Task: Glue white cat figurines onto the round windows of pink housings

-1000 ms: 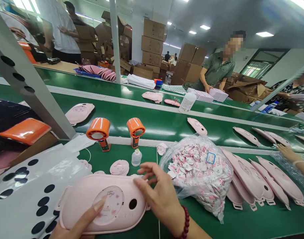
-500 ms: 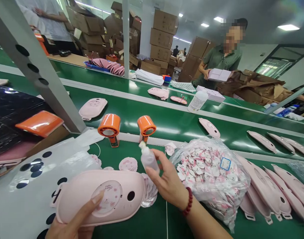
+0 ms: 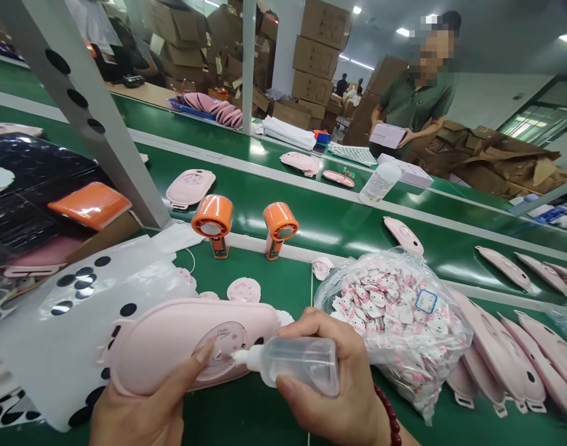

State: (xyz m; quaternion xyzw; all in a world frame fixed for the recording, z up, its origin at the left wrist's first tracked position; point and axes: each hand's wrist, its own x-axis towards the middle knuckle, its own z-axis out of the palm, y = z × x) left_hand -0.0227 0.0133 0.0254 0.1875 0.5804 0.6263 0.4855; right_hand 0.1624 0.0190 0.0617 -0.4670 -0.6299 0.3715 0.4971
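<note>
In the lower centre of the frame the left hand (image 3: 139, 406) clasps a pink oval shell (image 3: 172, 341) from below, raising it tilted just above the green worktop (image 3: 265, 409), with the thumb pressed on the edge of the round disc (image 3: 221, 347) set in the shell's face. The right hand (image 3: 343, 390), which wears a dark red bead bracelet (image 3: 389, 418), is wrapped tight around a clear squeeze bottle (image 3: 306, 364) held on its side; its white nozzle points left and its tip meets the disc just beside the thumb. To the right of the bottle lies a clear bag of small pink and white pieces (image 3: 395, 316), and beyond it, at the lower right, a fanned row of more pink shells (image 3: 510, 353). At the lower left a white sheet with black dots (image 3: 79, 310) lies partly under the held shell. Two orange fans (image 3: 212, 223) stand upright at the centre, at the edge of the green conveyor belt (image 3: 339, 229), which carries single pink shells. On the far side of the belt, at the upper right, a person in a green shirt (image 3: 416, 99) holds a pale box (image 3: 386, 134), with stacked cardboard cartons (image 3: 318, 56) behind.
</note>
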